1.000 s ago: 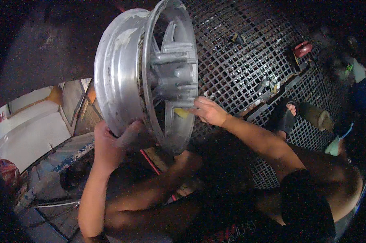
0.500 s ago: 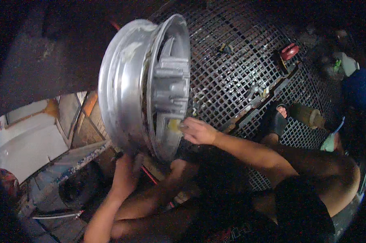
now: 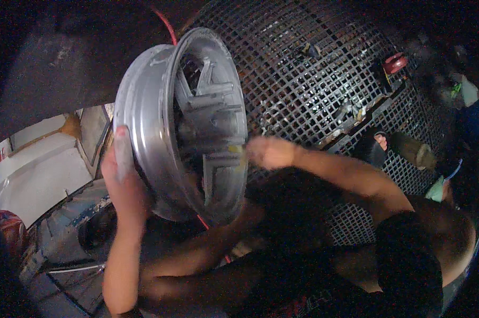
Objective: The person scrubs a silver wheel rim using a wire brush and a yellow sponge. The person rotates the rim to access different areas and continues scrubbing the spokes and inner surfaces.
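A bare silver alloy wheel rim stands upright and slightly tilted before me, its spoked face turned to the right. My left hand grips the outer barrel at the lower left, thumb up along the metal and its fingers partly hidden. At the spoked side, my right hand is closed and blurred by motion. A small yellow piece shows at its fingertips against a spoke; what it is made of is too blurred to tell.
Dark grating covers the floor to the right, with a red object and a brownish cylinder on it. A red hose runs behind the rim. At left lies a white panel.
The rim has tilted and shifted slightly left. My left hand has moved up from beneath it onto the barrel's side. My right hand has risen along the spokes with the yellow piece.
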`<state>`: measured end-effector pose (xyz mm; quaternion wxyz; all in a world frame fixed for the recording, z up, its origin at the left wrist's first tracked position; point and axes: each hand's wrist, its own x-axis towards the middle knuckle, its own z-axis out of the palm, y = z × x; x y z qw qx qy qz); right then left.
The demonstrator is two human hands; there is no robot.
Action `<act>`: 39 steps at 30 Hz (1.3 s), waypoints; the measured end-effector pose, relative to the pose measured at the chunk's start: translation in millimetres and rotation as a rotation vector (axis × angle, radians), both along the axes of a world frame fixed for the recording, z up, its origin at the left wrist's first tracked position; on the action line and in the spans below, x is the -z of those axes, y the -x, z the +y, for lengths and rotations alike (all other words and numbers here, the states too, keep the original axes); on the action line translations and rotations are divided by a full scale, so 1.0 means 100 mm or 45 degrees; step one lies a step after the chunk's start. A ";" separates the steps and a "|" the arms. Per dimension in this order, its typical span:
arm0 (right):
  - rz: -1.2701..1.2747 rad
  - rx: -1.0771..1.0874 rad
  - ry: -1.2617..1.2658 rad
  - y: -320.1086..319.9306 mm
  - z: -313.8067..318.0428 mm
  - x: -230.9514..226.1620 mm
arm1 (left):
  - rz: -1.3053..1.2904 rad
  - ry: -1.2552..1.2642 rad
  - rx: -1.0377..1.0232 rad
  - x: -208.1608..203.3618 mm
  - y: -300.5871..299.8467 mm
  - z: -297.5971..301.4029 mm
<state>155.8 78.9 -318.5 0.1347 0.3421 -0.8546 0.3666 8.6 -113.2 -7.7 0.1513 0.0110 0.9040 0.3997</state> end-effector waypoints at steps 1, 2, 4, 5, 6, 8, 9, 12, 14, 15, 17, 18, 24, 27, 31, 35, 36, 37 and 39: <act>-0.254 0.164 0.092 0.07 0.01 0.07 | -0.045 0.012 -0.021 -0.02 0.06 0.06; -0.493 0.327 0.178 0.21 0.02 0.09 | -0.074 0.018 -0.042 -0.05 0.11 0.09; -0.550 0.399 0.295 0.16 -0.09 0.06 | -0.335 -0.350 -0.135 -0.08 0.14 -0.03; -0.384 0.323 0.309 -0.14 -0.24 -0.03 | -0.487 -0.543 -0.173 -0.05 0.16 -0.13; -0.205 0.249 0.335 -0.30 -0.31 -0.10 | -0.676 -0.399 0.237 -0.15 0.10 -0.46; -0.057 0.181 0.209 -0.24 -0.33 -0.18 | -0.817 0.002 0.477 -0.16 -0.04 -1.05; 0.014 0.143 0.139 -0.17 -0.35 -0.21 | -0.862 0.195 0.374 -0.05 -0.20 -1.33; -0.290 0.204 -0.278 0.29 -0.13 0.06 | -0.682 0.367 0.181 0.13 -0.49 -1.25; -0.242 0.510 -0.270 0.46 0.14 0.08 | -0.424 0.391 0.140 0.05 -0.59 -0.86; -0.374 0.739 -0.012 0.40 -0.07 0.26 | -0.088 0.489 0.356 0.10 -0.53 -0.82; -0.585 0.543 0.196 0.05 -0.46 0.14 | -0.085 0.491 0.246 -0.04 -0.19 -0.63; -0.057 0.407 0.185 -0.11 -0.52 0.18 | -0.119 0.416 0.190 -0.10 0.03 -0.48; -0.735 0.967 0.046 0.74 -0.02 -0.14 | -0.224 0.336 0.511 0.21 0.22 -1.18; -0.567 0.698 0.256 0.32 -0.85 0.04 | -0.181 0.310 0.488 0.58 0.18 -1.41; -0.529 0.345 0.359 0.06 -0.82 -0.10 | -0.127 0.114 0.194 0.63 0.44 -1.02; -0.598 1.128 0.724 0.41 -0.62 -0.09 | -0.060 0.029 0.109 0.38 0.54 -0.55; -0.710 1.351 0.883 0.52 -0.68 -0.15 | 0.014 0.004 0.096 0.38 0.59 -0.58; -0.716 1.400 0.850 0.54 -0.60 -0.06 | 0.038 -0.101 0.125 0.65 0.68 -0.46; -0.733 1.419 0.886 0.75 -0.76 -0.12 | 0.011 -0.165 0.186 0.64 0.72 -0.19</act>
